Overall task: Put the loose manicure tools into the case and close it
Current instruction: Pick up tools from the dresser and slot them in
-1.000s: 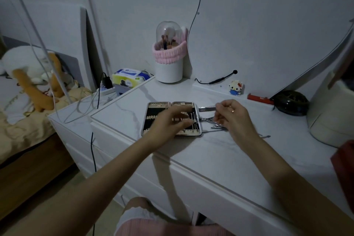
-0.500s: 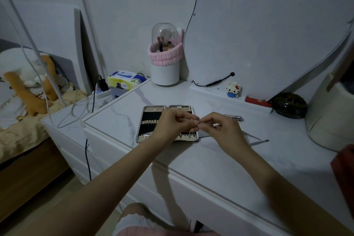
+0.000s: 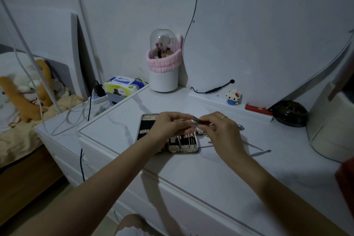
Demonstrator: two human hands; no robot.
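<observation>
- White dresser top (image 3: 191, 174) against a pale wall; bed with a plush toy (image 3: 24, 92) off to the left, brush holder (image 3: 163, 69) with a pink band at the back
- Open case (image 3: 183, 147) lies flat on the dresser, partly hidden under both hands; several tools already sit in its right half
- Left hand (image 3: 168, 126) hovers over the case, fingers curled, pinching one end of a small flat metal tool (image 3: 193, 121)
- Right hand (image 3: 216, 128), ring on one finger, pinches the other end of that tool; the piece is blurred, its type can't be told
- Change: a second ago the right hand was picking among the loose tools just right of the case and the left hand was on the case; now both hands are raised and meet on one tool above it
- Reading: one tool picked, likely being turned to fit its slot
- Loose tools (image 3: 254, 149) remain on the dresser to the right; the case isn't ready to close
</observation>
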